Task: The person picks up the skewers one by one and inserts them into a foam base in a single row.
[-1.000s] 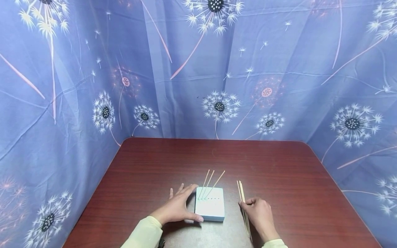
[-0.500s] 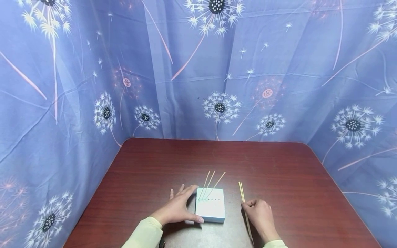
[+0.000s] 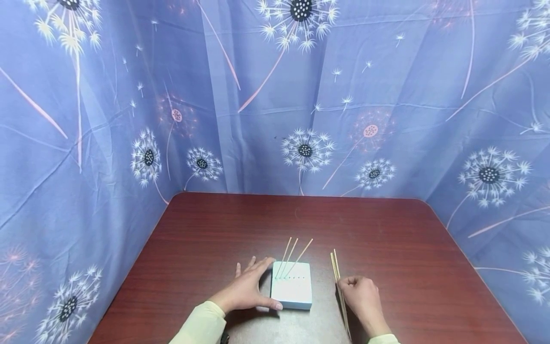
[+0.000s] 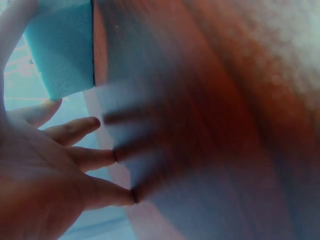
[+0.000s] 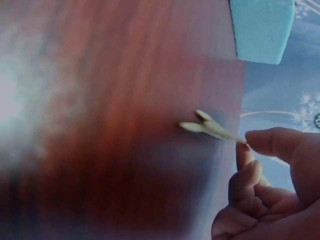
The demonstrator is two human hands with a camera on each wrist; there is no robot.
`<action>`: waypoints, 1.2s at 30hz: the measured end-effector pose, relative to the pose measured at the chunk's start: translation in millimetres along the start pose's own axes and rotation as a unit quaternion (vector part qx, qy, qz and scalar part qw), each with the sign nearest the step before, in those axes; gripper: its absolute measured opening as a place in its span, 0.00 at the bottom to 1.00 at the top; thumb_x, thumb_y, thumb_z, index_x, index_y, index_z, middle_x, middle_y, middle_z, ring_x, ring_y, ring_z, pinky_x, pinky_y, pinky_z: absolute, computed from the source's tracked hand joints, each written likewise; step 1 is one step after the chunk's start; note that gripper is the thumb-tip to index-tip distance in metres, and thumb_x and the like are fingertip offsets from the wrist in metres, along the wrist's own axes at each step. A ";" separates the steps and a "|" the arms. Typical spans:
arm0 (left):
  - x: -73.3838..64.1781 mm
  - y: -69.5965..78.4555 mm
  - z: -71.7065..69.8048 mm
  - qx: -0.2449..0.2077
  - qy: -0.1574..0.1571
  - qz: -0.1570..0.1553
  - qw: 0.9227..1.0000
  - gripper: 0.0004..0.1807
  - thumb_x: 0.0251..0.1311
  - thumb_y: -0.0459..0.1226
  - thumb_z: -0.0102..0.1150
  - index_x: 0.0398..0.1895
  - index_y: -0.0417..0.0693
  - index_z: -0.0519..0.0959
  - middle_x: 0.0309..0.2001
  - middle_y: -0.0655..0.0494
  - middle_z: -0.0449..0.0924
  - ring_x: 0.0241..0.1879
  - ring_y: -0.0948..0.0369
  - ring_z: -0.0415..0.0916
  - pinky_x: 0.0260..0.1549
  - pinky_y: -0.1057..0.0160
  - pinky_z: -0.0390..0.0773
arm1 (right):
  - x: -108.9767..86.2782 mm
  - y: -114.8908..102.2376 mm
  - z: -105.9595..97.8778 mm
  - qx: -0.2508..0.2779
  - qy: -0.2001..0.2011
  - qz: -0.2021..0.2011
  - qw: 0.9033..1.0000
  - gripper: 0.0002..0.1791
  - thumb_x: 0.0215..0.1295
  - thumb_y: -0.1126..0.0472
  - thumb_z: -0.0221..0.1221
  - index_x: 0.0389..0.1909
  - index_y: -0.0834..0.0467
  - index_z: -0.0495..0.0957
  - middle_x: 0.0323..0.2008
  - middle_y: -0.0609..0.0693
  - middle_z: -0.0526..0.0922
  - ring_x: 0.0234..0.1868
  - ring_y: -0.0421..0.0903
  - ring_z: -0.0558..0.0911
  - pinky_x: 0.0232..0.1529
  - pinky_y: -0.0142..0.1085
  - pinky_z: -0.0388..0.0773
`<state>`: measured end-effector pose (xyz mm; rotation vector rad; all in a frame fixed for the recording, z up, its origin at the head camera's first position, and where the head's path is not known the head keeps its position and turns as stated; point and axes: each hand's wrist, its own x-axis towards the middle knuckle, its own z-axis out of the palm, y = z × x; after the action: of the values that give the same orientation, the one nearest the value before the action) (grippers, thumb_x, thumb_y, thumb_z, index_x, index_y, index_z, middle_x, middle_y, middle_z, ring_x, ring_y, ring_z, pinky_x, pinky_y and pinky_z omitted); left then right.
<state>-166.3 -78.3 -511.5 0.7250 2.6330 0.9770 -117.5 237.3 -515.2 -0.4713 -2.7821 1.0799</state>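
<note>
On the table stands a square pale-blue foam block (image 3: pixel 292 295) with a row of small holes across its top. Three thin wooden sticks (image 3: pixel 305 248) stand in the left holes, leaning right. My left hand (image 3: pixel 246 288) touches the block's left side, thumb at the near corner and index finger at the far one; the left wrist view shows the other fingers spread. Right of the block, my right hand (image 3: pixel 362 295) pinches thin wooden sticks (image 3: pixel 344 311) between thumb and index finger. Two stick ends (image 5: pixel 207 126) fan apart in the right wrist view.
The dark red wooden table (image 3: pixel 378 229) reaches back to a blue curtain (image 3: pixel 258 143) with dandelion prints, which also runs along both sides.
The sticks in my right hand have shifted between the fingertips; they closed together, then their far ends spread slightly. My left hand, the block and its three standing sticks stay put.
</note>
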 end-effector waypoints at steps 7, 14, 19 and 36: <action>0.2 -0.5 -0.1 0.001 0.001 -0.002 1.000 0.67 0.41 0.61 0.85 0.82 0.43 0.62 0.80 0.39 0.62 0.81 0.30 0.46 0.68 0.16 0.32 | 2.1 -9.9 -7.4 0.038 -0.010 0.017 0.999 0.13 0.70 0.55 0.65 0.37 0.62 0.89 0.20 0.43 0.83 0.23 0.41 0.80 0.31 0.40 0.78; 0.2 -1.1 -0.3 0.001 0.001 -0.002 1.000 0.67 0.41 0.61 0.85 0.82 0.43 0.62 0.80 0.38 0.62 0.81 0.30 0.46 0.68 0.16 0.32 | 2.5 -24.4 -9.7 0.061 0.023 0.001 0.998 0.16 0.72 0.50 0.67 0.41 0.60 0.90 0.26 0.44 0.84 0.28 0.42 0.78 0.34 0.37 0.75; 0.3 -0.5 -0.7 0.004 0.000 -0.003 1.000 0.67 0.41 0.61 0.85 0.82 0.43 0.62 0.80 0.38 0.63 0.80 0.30 0.47 0.68 0.16 0.33 | -0.6 -36.8 -10.6 0.104 0.046 -0.007 0.993 0.16 0.73 0.50 0.68 0.43 0.60 0.90 0.28 0.45 0.85 0.30 0.41 0.77 0.33 0.33 0.73; 0.6 -1.6 0.0 0.001 -0.002 0.000 1.000 0.67 0.41 0.61 0.85 0.82 0.43 0.61 0.80 0.38 0.62 0.81 0.30 0.46 0.68 0.16 0.32 | -10.7 -71.5 -3.1 0.260 0.125 -0.062 0.956 0.05 0.68 0.60 0.72 0.39 0.58 0.88 0.22 0.45 0.78 0.21 0.37 0.68 0.19 0.27 0.63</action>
<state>-167.4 -79.1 -512.6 0.7259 2.6316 0.9714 -124.2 185.9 -464.7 -0.3321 -2.1616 1.5262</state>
